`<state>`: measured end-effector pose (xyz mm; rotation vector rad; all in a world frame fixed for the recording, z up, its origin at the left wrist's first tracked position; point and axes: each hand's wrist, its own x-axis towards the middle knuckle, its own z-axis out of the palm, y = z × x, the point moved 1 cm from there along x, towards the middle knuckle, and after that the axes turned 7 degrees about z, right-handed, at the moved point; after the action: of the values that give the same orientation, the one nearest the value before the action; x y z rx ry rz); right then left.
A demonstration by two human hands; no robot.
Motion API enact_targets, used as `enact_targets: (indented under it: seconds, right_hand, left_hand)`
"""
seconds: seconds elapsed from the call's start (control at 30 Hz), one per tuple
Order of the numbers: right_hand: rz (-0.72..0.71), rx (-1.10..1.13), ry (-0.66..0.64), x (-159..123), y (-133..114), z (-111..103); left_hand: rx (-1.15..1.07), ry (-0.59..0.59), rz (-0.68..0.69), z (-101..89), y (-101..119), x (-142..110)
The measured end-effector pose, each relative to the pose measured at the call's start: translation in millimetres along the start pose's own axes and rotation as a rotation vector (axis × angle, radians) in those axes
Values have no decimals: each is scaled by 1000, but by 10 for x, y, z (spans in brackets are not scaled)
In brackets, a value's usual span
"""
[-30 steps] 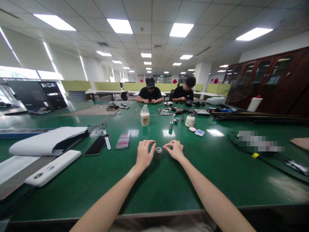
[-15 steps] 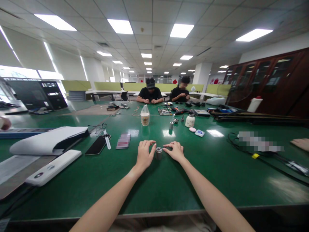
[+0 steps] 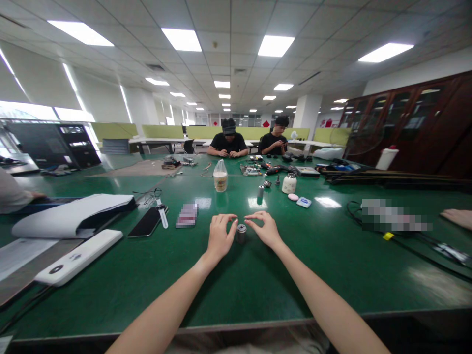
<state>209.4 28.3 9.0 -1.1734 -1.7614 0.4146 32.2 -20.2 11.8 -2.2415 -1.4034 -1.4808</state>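
Note:
A small metal cylinder (image 3: 241, 233) stands upright on the green table (image 3: 236, 290), between my two hands. My left hand (image 3: 219, 237) rests just left of it, fingers arched and apart, the index tip close to the cylinder's side and nothing held. My right hand (image 3: 266, 229) is just right of it. Its thumb and index finger are pinched together and reach over the cylinder's top. Whether they hold anything I cannot make out.
To the left lie a black phone (image 3: 147, 222), a white flat device (image 3: 79, 255) and a folded white sheet (image 3: 70, 214). Further back are a wrapped cup (image 3: 220, 176) and a white jar (image 3: 289, 184). Cables (image 3: 405, 238) run along the right. Two people sit at the far end. Other people's arms show at both edges.
My right hand's fingertips have lifted and moved left over the cylinder's top. A person's sleeve has come in at the left edge. My left hand has hardly moved.

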Motion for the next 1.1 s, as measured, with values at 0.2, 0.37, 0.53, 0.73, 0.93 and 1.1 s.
enact_targets:
  seconds: [0.2, 0.37, 0.53, 0.73, 0.93, 1.1]
  right_hand:
    - [-45, -41, -55, -52, -125, 19]
    - [-59, -61, -75, -55, -110, 32]
    - [-122, -126, -104, -45, -133, -2]
    - [-259, -240, -124, -91, -244, -82]
    - [-197, -151, 23, -90, -303, -172]
    - [-152, -108, 23, -84, -305, -179]
  left_hand:
    - [-9, 3, 1, 0, -3, 0]
    - [-8, -4, -3, 12, -12, -9]
    - [-4, -9, -3, 26, -14, -21]
    - [-13, -10, -2, 33, -22, -20]
    - [-39, -45, 23, 33, -4, -25]
    - [-83, -68, 2, 63, -16, -25]
